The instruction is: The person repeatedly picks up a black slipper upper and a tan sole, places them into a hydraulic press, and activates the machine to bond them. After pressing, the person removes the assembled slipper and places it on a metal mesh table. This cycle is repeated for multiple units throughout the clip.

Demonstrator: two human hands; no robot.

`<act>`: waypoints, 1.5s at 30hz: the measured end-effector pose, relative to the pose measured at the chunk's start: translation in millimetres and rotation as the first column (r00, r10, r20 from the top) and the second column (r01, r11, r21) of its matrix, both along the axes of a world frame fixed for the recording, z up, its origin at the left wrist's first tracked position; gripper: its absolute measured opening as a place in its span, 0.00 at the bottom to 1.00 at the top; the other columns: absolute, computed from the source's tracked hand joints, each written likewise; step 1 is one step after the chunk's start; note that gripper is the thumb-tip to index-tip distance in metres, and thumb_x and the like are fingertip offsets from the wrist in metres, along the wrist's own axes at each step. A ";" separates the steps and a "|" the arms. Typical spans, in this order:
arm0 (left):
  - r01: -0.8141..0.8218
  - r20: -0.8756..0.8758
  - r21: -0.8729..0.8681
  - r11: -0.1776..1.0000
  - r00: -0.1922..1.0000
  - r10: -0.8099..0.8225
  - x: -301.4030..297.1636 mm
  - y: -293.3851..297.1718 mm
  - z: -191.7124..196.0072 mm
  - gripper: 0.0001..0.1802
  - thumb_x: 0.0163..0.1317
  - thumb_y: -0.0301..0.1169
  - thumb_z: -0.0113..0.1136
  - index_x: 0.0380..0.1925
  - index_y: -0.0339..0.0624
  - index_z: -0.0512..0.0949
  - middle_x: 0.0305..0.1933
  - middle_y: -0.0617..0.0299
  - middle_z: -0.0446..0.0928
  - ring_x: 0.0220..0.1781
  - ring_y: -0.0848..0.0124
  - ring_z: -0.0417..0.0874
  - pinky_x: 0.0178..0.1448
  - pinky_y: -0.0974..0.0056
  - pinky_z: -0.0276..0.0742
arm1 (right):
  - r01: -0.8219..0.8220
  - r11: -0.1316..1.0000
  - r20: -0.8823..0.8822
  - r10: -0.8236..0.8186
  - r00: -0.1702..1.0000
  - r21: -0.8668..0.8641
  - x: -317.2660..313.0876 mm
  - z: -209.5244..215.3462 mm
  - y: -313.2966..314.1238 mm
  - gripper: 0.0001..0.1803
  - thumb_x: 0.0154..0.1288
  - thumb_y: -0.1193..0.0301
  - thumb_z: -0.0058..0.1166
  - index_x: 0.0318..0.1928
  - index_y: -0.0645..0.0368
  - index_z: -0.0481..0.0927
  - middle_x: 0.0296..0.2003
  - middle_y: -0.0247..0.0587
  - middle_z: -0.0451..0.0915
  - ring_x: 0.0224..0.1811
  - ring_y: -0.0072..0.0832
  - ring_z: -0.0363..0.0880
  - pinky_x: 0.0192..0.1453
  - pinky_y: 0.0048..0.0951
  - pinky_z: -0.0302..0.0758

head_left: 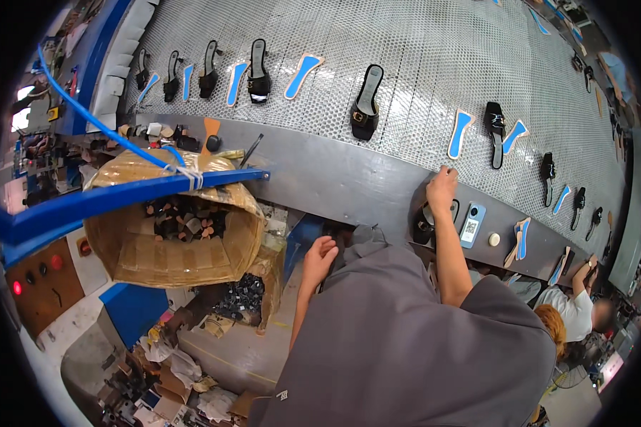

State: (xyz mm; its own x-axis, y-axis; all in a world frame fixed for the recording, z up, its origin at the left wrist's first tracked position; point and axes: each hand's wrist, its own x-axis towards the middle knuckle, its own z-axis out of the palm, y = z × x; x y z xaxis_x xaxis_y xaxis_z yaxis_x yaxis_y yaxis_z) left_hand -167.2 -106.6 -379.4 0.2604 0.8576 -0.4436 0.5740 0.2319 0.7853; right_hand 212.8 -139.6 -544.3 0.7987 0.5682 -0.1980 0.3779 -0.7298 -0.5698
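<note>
A perforated grey metal conveyor belt [420, 64] carries black heeled sandals [365, 103] and blue foam insoles [460, 133] (spaced along its length). The right hand [441, 188] rests, fingers loosely spread and grasping nothing, on the dark steel front ledge [335, 178] at the belt's near edge. The left hand [319, 257] hangs below the ledge, loosely curled, empty, beside a brown cardboard box [174, 242].

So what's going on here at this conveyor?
A person in a grey top stands at a mesh conveyor belt carrying black heeled sandals and blue insoles. Their right hand rests on the belt's metal edge, holding nothing; their left hand hangs empty near a cardboard box of small parts. Another person works further right.
</note>
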 end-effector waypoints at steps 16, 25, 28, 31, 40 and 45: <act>-0.298 0.325 0.806 0.511 0.945 0.039 -42.8 -25.2 160.7 0.07 0.68 0.26 0.60 0.43 0.35 0.83 0.55 0.51 0.83 0.60 0.63 0.81 0.63 0.61 0.75 | -0.148 0.618 -0.559 0.550 -0.621 0.772 -215.7 314.5 7.3 0.38 0.69 0.48 0.61 0.68 0.64 0.72 0.62 0.42 0.76 0.61 0.29 0.75 0.67 0.32 0.72; -0.930 0.977 0.069 0.361 0.136 0.162 -79.1 -107.4 145.1 0.11 0.67 0.18 0.50 0.44 0.34 0.81 0.60 0.48 0.81 0.60 0.60 0.82 0.60 0.61 0.79 | -0.624 -0.409 0.175 0.899 -0.402 0.666 -214.8 385.3 -87.9 0.51 0.52 0.60 0.76 0.75 0.57 0.65 0.77 0.64 0.54 0.79 0.61 0.54 0.79 0.50 0.59; -0.908 0.979 -0.178 0.379 -0.127 0.157 -100.7 -99.2 146.5 0.12 0.66 0.17 0.47 0.43 0.34 0.80 0.61 0.48 0.80 0.61 0.59 0.83 0.62 0.57 0.83 | -0.647 -0.502 0.190 0.850 -0.491 0.575 -239.8 397.0 -85.2 0.49 0.52 0.63 0.75 0.74 0.55 0.67 0.73 0.66 0.56 0.75 0.63 0.59 0.77 0.53 0.63; -0.881 1.000 -0.027 0.473 -0.020 0.018 -119.0 -101.8 128.8 0.15 0.74 0.28 0.51 0.58 0.38 0.75 0.69 0.49 0.74 0.71 0.60 0.75 0.76 0.57 0.72 | -0.684 -0.592 0.392 0.803 -0.449 0.426 -275.9 411.8 -95.9 0.47 0.47 0.64 0.74 0.69 0.58 0.69 0.70 0.65 0.60 0.72 0.61 0.65 0.74 0.54 0.68; -0.927 0.980 0.181 0.329 0.199 0.022 -156.6 -171.8 158.3 0.30 0.70 0.27 0.60 0.71 0.33 0.66 0.74 0.46 0.69 0.74 0.56 0.71 0.77 0.52 0.67 | -0.285 -0.008 -0.051 0.979 -0.196 0.958 -324.0 388.7 -64.3 0.33 0.65 0.56 0.53 0.63 0.67 0.74 0.66 0.51 0.73 0.71 0.44 0.71 0.71 0.41 0.70; -0.758 0.707 0.622 0.196 0.651 0.275 -177.7 -199.4 184.8 0.33 0.62 0.16 0.66 0.68 0.32 0.69 0.70 0.50 0.72 0.72 0.61 0.74 0.75 0.56 0.68 | 0.020 0.834 -0.727 0.493 -0.478 0.552 -327.4 380.6 17.9 0.30 0.69 0.59 0.40 0.66 0.62 0.74 0.65 0.51 0.77 0.69 0.48 0.75 0.68 0.58 0.75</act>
State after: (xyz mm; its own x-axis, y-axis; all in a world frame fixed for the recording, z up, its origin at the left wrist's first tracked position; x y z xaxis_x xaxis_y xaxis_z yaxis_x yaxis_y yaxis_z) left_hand -344.9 -306.0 -194.6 -0.4948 0.6575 0.5682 0.2234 -0.5356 0.8144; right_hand -114.6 -121.7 -163.7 -0.5440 0.8180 -0.1868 -0.6955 -0.5642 -0.4449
